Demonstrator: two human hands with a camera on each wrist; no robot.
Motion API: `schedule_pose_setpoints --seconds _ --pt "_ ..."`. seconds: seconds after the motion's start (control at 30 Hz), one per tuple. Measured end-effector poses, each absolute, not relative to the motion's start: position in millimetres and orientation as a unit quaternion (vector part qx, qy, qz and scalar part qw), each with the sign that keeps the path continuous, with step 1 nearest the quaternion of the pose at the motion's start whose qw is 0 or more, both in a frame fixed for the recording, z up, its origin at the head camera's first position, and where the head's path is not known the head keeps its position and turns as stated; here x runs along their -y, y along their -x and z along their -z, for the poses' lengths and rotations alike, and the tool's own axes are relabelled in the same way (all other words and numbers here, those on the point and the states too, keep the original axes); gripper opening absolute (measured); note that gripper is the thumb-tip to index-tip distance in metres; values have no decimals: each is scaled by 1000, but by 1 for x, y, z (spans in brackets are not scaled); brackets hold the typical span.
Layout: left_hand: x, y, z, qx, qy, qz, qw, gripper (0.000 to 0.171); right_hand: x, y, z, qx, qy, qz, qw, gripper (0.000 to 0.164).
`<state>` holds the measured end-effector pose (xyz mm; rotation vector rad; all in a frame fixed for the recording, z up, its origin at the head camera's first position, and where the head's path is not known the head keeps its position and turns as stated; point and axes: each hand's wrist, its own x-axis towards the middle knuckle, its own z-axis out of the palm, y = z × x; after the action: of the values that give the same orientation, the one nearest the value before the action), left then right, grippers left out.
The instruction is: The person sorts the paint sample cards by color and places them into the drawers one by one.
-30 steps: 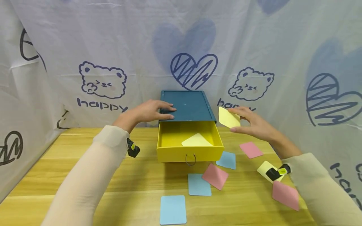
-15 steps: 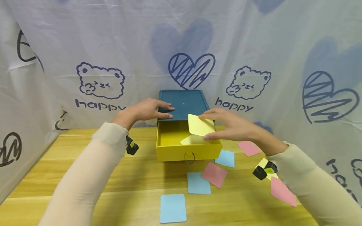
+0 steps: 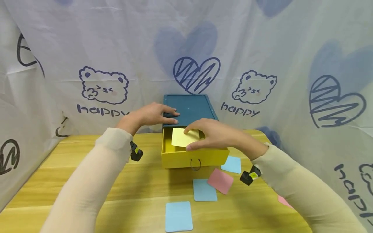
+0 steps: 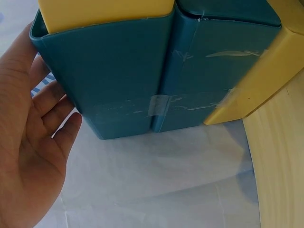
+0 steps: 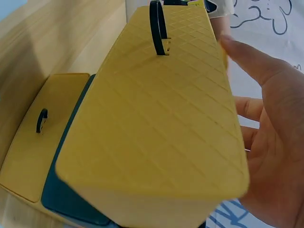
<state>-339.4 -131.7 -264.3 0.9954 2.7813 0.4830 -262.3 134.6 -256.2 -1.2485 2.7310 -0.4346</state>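
Observation:
My right hand point(image 3: 217, 134) pinches a yellow card point(image 3: 182, 136) between thumb and fingers, over the pulled-out yellow drawer point(image 3: 193, 160). That card is hidden in the right wrist view, where the drawer front with its dark loop handle point(image 5: 156, 28) fills the middle and my hand point(image 5: 280, 133) lies at its right edge. My left hand point(image 3: 150, 115) rests on the left part of the teal drawer cabinet's top point(image 3: 189, 106), thumb near its front edge. In the left wrist view its fingers lie along the teal casing point(image 4: 109, 76).
Below the open drawer, the right wrist view shows a second yellow drawer point(image 5: 28, 152), pushed in. Blue cards point(image 3: 178, 216) and a pink card point(image 3: 220, 181) lie on the wooden table point(image 3: 140, 197); another pink card point(image 3: 285, 202) shows beside the right sleeve. A printed curtain point(image 3: 145, 42) hangs behind.
My right hand has carried the yellow card leftward from beside the cabinet to over the drawer, covering the yellow card seen inside earlier. My left hand stays on the cabinet top.

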Motion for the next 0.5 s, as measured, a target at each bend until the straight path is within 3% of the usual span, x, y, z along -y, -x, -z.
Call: schedule_pose_setpoints --seconds 0.33,0.5 --pt "132 339 264 -925 -332 -171 74 58 -113 265 257 -896 417 136 66 52" --pt "133 338 267 -924 -330 -179 75 59 -108 264 263 -893 429 133 37 44"
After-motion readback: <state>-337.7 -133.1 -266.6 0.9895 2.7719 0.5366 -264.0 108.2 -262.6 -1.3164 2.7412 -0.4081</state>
